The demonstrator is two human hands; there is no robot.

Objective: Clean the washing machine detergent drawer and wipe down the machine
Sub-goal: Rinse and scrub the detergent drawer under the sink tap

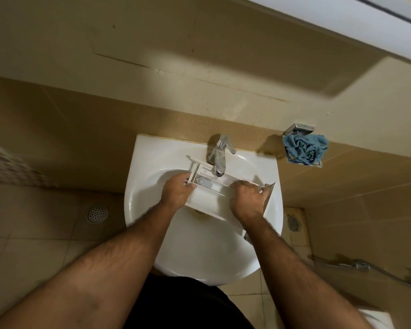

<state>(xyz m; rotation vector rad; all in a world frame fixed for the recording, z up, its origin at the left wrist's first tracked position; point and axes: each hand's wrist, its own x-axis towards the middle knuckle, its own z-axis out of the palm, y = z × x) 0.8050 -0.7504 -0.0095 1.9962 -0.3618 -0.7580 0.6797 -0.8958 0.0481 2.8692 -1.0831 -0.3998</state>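
The detergent drawer (209, 198) is white with a pale grey-blue insert, the sink (152, 162) is glossy white, the tap (220, 155) is shiny chrome, the crumpled cloth (304, 148) is blue, and the wall (105, 103) and floor tiles (33, 245) are beige.

The detergent drawer (211, 198) is a white plastic tray, out of its machine and held over the bowl of a white basin, directly under the spout of a chrome tap. It lies open side up and skewed, its front panel at the right end. Thin inner walls split it into compartments, and a pale grey-blue insert sits in the compartment near its left end.
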